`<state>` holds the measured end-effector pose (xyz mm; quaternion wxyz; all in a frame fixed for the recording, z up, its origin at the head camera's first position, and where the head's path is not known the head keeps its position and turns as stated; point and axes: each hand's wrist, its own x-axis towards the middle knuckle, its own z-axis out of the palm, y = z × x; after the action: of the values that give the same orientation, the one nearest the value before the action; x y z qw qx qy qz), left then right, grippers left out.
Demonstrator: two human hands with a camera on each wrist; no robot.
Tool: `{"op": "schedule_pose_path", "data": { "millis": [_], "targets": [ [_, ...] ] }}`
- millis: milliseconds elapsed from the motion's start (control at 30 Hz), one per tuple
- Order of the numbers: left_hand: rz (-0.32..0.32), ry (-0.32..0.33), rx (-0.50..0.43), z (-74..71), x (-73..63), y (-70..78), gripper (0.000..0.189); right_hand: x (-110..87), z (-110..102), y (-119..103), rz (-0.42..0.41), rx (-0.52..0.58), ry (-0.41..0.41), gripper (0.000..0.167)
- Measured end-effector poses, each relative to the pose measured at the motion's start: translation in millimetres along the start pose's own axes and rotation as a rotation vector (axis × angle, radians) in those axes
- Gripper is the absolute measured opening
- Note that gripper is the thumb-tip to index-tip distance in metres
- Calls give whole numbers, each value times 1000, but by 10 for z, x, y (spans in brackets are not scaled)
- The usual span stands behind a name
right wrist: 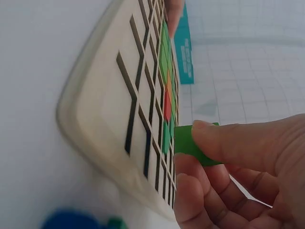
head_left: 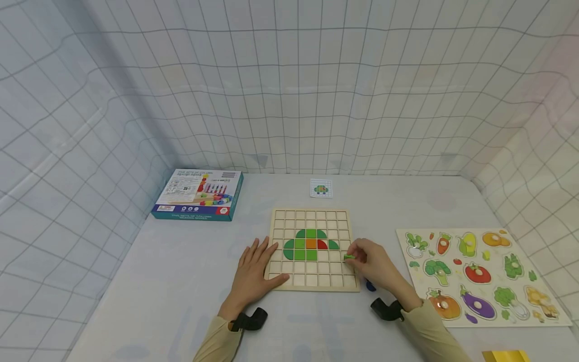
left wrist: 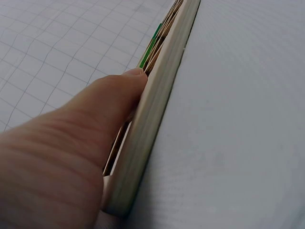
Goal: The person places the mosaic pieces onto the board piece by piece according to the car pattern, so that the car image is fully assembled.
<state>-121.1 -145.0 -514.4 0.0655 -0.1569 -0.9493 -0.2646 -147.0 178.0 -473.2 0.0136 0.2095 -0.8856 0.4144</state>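
Note:
A wooden grid board (head_left: 315, 282) lies on the table, with green tiles (head_left: 300, 255), an orange tile (head_left: 311, 244) and a red quarter-round tile (head_left: 322, 245) set in its middle squares. My left hand (head_left: 254, 274) rests spread on the board's left edge, its thumb on the near left corner. At the board's right side my right hand (head_left: 373, 261) pinches a green tile (right wrist: 188, 142) between thumb and fingers, just above the rim. Under that hand a dark blue piece (head_left: 371, 286) lies on the table. A small pattern card (head_left: 321, 188) showing a similar coloured figure lies beyond the board.
A boxed toy set (head_left: 199, 193) lies at the back left. To the right is a vegetable puzzle board (head_left: 490, 320) with knobbed pieces. A yellow object (head_left: 505, 356) shows at the bottom right edge. Gridded white cloth (head_left: 298, 90) walls in the table.

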Motion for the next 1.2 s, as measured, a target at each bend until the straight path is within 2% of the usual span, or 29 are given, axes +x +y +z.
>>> {"op": "schedule_pose_path", "data": {
  "millis": [433, 600, 1200],
  "targets": [
    [10, 12, 2, -2, -1, 8, 84, 205, 277, -90, -114, 59, -67, 13],
    [31, 41, 8, -1, -2, 12, 83, 262, 324, -129, -103, 34, -60, 12],
    [-2, -2, 5, -7, -1, 10, 85, 359, 356, -159, 27, -114, -46, 7]
  ]
}}
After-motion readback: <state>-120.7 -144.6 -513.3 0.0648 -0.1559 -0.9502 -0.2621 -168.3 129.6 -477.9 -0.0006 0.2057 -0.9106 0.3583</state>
